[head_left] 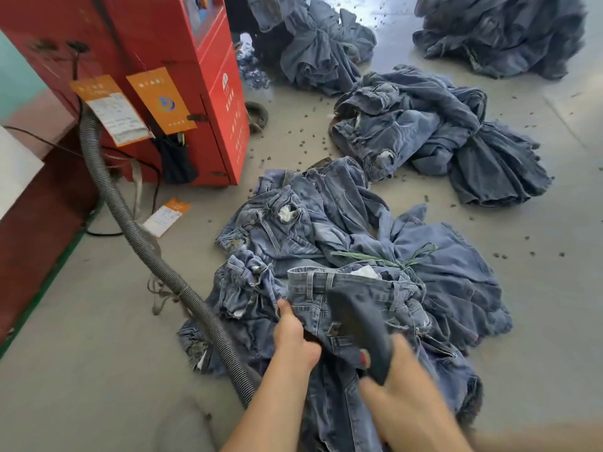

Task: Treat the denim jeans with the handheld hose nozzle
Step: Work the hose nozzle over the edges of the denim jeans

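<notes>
Print on the orange tags [161,101] and the red cabinet [233,125] is too blurred to read.

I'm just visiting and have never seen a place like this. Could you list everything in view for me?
Denim jeans bundles: five, blue, tied and heaped on the floor, nearest under the hands.
Nozzle: one, dark, pressed on the nearest jeans.
Hose: one, grey ribbed, from the cabinet's left across the floor toward the person.
Cabinet: one, red, upper left.
Tags: two orange, hanging on the cabinet; a third on the floor.
Debris: many small dark bits, scattered on the floor.
Left hand: grips the jeans.
Right hand: holds the nozzle, blurred.
</notes>
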Available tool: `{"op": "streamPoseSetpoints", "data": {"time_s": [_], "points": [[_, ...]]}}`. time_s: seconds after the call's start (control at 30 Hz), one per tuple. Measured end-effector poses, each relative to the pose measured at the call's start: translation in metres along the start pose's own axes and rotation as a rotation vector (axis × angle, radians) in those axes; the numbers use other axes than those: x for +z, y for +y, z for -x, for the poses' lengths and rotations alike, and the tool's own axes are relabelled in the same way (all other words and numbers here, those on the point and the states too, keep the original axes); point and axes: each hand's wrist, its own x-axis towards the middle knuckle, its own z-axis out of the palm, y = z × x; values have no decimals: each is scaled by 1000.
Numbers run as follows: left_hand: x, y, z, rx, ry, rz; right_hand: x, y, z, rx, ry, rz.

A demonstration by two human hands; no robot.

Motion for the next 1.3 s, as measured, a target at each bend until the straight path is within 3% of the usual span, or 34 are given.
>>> {"op": "streamPoseSetpoints", "data": {"time_s": [0.1,0.3,0.4,0.5,0.57,0.7,0.87,1.03,1.13,1.2,1.3], "points": [[-4,-2,1,-74,-98,12,28,-9,-28,11,-40,-2],[-6,18,-2,-63,-63,73,-31,5,-28,64,283,-345],[-2,24,2,-46,-102,67,-41,19,-1,71,221,-222],[-1,21,-1,-62,-156,12,-13,20,12,60,37,-76],[-5,18,-5,-70,-168,12,0,16,1,104,-58,-104],[-23,21,-9,-20,-230,-47,-7,10,-22,168,84,-437],[-31,30,-14,4,-148,-132,-13,1,-17,137,80,-538],[-31,36,-9,7,-67,-108,-27,-1,-6,67,252,-413],[-24,33,-2,40,-114,-93,-32,1,5,50,289,-318],[-15,27,6,29,-181,-76,-17,5,14,33,234,-184],[-4,21,13,-6,-247,-100,21,6,19,42,-31,-39]]}}
